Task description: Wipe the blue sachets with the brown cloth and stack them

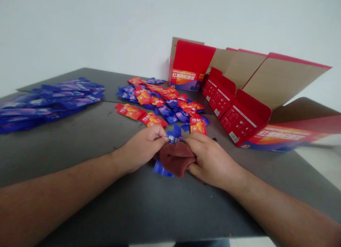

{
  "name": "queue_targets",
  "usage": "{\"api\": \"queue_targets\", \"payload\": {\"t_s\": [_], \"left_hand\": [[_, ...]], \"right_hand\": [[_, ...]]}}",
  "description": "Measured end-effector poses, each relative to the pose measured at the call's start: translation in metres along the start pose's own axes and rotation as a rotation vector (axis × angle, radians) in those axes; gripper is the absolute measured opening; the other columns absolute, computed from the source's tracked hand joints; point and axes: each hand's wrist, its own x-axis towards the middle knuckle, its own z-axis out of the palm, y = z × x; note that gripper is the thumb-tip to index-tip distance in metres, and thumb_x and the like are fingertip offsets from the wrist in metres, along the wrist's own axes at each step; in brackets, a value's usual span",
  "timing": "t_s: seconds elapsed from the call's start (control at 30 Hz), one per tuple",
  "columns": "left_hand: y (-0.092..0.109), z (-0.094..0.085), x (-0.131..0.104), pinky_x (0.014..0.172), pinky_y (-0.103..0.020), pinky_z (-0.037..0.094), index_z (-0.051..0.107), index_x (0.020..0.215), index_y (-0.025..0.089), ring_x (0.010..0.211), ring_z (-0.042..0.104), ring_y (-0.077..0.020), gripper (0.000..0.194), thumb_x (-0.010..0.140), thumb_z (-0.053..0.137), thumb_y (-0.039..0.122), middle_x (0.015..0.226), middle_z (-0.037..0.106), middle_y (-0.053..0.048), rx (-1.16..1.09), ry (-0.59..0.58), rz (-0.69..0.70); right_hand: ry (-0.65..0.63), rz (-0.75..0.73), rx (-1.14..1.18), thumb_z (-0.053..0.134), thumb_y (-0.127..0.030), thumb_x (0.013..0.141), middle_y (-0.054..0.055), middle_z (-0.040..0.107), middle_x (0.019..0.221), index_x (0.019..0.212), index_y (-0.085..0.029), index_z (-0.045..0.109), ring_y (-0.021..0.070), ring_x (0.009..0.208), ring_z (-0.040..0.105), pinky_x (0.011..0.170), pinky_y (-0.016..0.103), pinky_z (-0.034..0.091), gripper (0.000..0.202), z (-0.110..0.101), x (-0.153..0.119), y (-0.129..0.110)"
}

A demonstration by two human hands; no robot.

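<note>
A blue sachet (173, 134) with white lettering is held between my hands over the near part of the table. My left hand (145, 146) pinches its left edge between thumb and fingers. In my right hand (209, 156) is a brown cloth (177, 156), gripped at its right side and lying across the middle of the sachet. The sachet's blue lower end (162, 169) shows beneath the cloth. Just beyond my hands lie two red sachets (153, 120) and a mixed heap of red and blue sachets (165, 99).
A large pile of blue sachets (48, 103) lies on the dark grey table (106, 208) at the left. Several open red cardboard boxes (246, 114) stand in a row at the right, flaps raised. One box (186, 69) stands at the back near the white wall.
</note>
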Motion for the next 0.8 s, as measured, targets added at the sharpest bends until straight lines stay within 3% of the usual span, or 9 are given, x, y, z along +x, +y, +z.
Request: {"api": "queue_targets", "payload": {"t_s": [0.13, 0.3, 0.47, 0.63, 0.8], "left_hand": [[0.0008, -0.0015, 0.0008, 0.054, -0.022, 0.037, 0.055, 0.083, 0.019, 0.060, 0.046, -0.0102, 0.020, 0.092, 0.058, 0.036, 0.067, 0.053, 0.005, 0.098, 0.003, 0.051], [-0.0021, -0.0002, 0.0019, 0.052, -0.023, 0.038, 0.053, 0.085, 0.021, 0.058, 0.047, -0.0111, 0.019, 0.093, 0.056, 0.037, 0.066, 0.052, 0.005, 0.012, 0.011, 0.010], [0.0002, -0.0008, 0.0008, 0.056, -0.022, 0.037, 0.055, 0.081, 0.019, 0.062, 0.047, -0.0107, 0.019, 0.092, 0.059, 0.034, 0.069, 0.054, 0.004, 0.121, 0.029, 0.083], [-0.0019, 0.0005, 0.0011, 0.053, -0.023, 0.037, 0.053, 0.084, 0.021, 0.058, 0.047, -0.0116, 0.020, 0.093, 0.057, 0.038, 0.066, 0.053, 0.005, 0.013, 0.020, 0.011], [-0.0003, -0.0004, 0.0010, 0.056, -0.023, 0.038, 0.055, 0.082, 0.020, 0.061, 0.047, -0.0110, 0.018, 0.092, 0.059, 0.034, 0.068, 0.054, 0.004, 0.109, 0.028, 0.059]], "right_hand": [[-0.095, -0.136, 0.032, 0.063, -0.018, 0.088, 0.005, 0.063, 0.101, 0.105, -0.019, 0.063, 0.0211, 0.096, 0.058, 0.083, 0.032, 0.047, 0.018, 0.0011, -0.0002, -0.0023], [0.003, 0.020, -0.014, 0.066, -0.015, 0.082, 0.005, 0.061, 0.095, 0.095, -0.017, 0.059, 0.0208, 0.089, 0.057, 0.077, 0.032, 0.047, 0.015, 0.0004, 0.0003, 0.0005], [-0.114, -0.158, 0.045, 0.062, -0.019, 0.089, 0.005, 0.063, 0.103, 0.108, -0.019, 0.063, 0.0210, 0.097, 0.058, 0.085, 0.033, 0.047, 0.019, 0.0001, -0.0005, -0.0033], [-0.018, 0.018, -0.033, 0.066, -0.016, 0.083, 0.006, 0.061, 0.097, 0.096, -0.018, 0.059, 0.0218, 0.092, 0.058, 0.080, 0.033, 0.047, 0.015, -0.0002, -0.0003, 0.0008], [-0.115, -0.150, 0.034, 0.062, -0.019, 0.089, 0.005, 0.064, 0.102, 0.106, -0.019, 0.062, 0.0214, 0.097, 0.059, 0.084, 0.033, 0.047, 0.018, -0.0004, -0.0001, -0.0017]]}}
